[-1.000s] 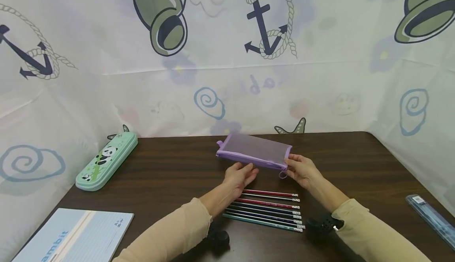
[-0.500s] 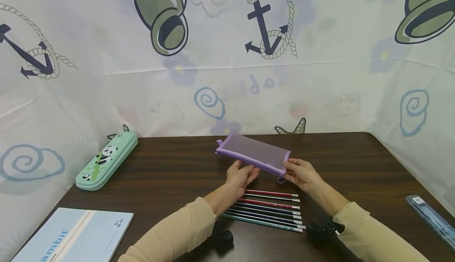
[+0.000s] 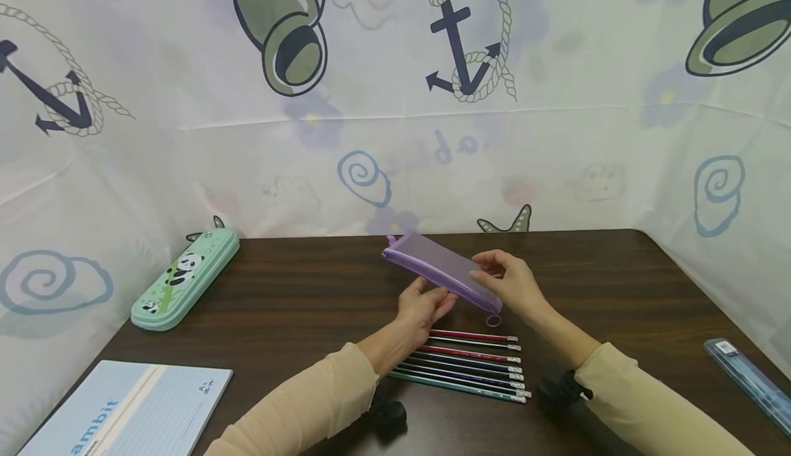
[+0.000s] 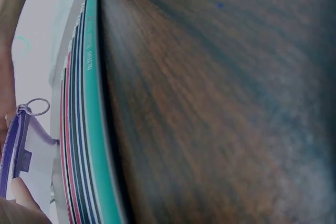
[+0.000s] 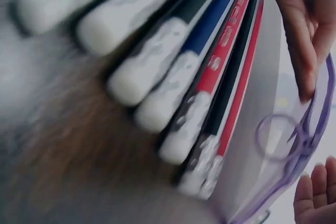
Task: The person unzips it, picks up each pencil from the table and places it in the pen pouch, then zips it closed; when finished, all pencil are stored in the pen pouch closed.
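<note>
A purple mesh zip pouch (image 3: 435,260) is held up above the table, slanting down to the right. My left hand (image 3: 423,310) pinches its near zipper edge, thumb uppermost and fingers partly hidden below. At the pouch's right end my right hand (image 3: 516,286) hovers over the top face, thumb and fingers spread apart; its fingers (image 5: 317,190) look loose in the right wrist view. From the pouch's lower right corner dangles a ring pull (image 4: 49,106). Below lies a row of several red, dark and green pencils (image 3: 463,353), white erasers toward the right.
At the back left of the brown table (image 3: 296,291) rests a mint panda pencil case (image 3: 191,277). A light blue notebook (image 3: 130,411) lies front left, and a clear, slim package (image 3: 748,377) at the right edge. Printed fabric (image 3: 395,85) walls the table in.
My right hand has released the pouch's right end and shifted up and over it. The pouch has tilted further, its right end lower. My left hand keeps its hold, slightly farther right.
</note>
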`<control>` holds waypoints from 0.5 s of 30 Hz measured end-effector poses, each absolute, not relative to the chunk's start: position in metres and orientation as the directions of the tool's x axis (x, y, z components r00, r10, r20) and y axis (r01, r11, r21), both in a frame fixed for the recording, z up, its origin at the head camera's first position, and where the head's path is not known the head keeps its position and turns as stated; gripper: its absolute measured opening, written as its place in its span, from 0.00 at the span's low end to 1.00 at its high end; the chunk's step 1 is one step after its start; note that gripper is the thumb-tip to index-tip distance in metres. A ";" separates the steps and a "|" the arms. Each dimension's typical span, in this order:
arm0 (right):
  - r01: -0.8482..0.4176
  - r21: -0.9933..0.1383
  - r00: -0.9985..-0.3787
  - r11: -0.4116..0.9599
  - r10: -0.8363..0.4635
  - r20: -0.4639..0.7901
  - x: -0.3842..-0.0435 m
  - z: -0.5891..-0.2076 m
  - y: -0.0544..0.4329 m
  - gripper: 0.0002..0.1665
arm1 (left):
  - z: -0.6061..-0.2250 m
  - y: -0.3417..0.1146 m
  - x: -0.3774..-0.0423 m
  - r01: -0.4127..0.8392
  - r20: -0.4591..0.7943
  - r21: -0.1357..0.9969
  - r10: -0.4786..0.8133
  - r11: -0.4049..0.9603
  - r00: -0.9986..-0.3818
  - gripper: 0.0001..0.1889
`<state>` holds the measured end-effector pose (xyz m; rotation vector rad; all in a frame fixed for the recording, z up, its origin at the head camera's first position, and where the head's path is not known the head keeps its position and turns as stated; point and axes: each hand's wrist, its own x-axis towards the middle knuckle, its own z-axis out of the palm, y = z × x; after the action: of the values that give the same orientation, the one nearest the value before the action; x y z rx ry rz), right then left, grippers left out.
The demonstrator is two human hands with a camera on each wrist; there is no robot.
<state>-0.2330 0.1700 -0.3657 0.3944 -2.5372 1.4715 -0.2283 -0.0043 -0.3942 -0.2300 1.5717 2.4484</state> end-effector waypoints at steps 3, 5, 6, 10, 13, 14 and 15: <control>-0.373 -0.778 -0.928 0.506 -0.219 0.303 -0.234 -0.364 0.162 0.20 | -0.394 -0.002 -0.228 -0.265 -0.238 0.882 0.117 -0.389 -0.964 0.22; -0.390 -0.761 -0.921 0.518 -0.245 0.305 -0.236 -0.364 0.158 0.21 | -0.394 0.000 -0.228 -0.258 -0.227 0.887 0.124 -0.382 -0.966 0.22; -0.396 -0.755 -0.918 0.522 -0.255 0.305 -0.236 -0.364 0.156 0.21 | -0.393 0.001 -0.227 -0.256 -0.224 0.890 0.127 -0.378 -0.966 0.22; -0.413 -0.734 -0.911 0.540 -0.265 0.317 -0.236 -0.364 0.151 0.21 | -0.391 0.002 -0.226 -0.261 -0.223 0.896 0.143 -0.360 -0.964 0.22; -0.411 -0.722 -0.911 0.556 -0.256 0.322 -0.235 -0.364 0.148 0.20 | -0.391 0.003 -0.227 -0.271 -0.229 0.897 0.157 -0.349 -0.961 0.23; -0.410 -0.718 -0.912 0.563 -0.252 0.323 -0.235 -0.364 0.148 0.19 | -0.391 0.003 -0.227 -0.272 -0.229 0.898 0.161 -0.346 -0.960 0.23; -0.408 -0.713 -0.913 0.571 -0.246 0.325 -0.235 -0.364 0.147 0.18 | -0.391 0.003 -0.227 -0.273 -0.228 0.899 0.165 -0.341 -0.960 0.23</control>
<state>-0.2350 0.1472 -0.3642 0.5504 -2.6119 1.2582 -0.2268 0.0032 -0.3908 -0.1400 1.6178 2.3702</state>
